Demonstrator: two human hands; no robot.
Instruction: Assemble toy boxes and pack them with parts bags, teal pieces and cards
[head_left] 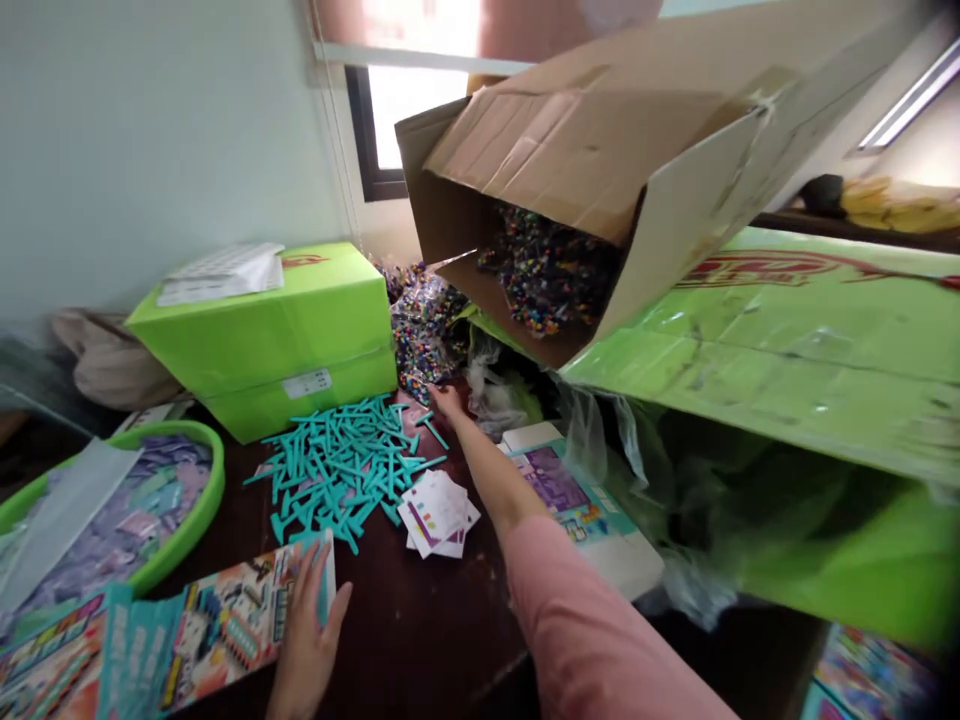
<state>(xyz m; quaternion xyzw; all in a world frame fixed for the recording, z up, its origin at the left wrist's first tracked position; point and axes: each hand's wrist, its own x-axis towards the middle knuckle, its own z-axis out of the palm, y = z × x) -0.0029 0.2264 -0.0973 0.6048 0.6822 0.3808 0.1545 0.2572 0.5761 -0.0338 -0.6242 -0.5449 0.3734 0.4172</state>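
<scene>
Dark and glossy, the table sits beside pale walls and a window. At its far side, bagged beads lie beside a green box. The right hand reaches their lower edge; whether its fingers grip is unclear. The left hand rests on a booklet, thumb apart from the fingers. Teal sticks and cards lie between the hands.

Dark brown table; on it, teal T-shaped pieces, white cards
</scene>
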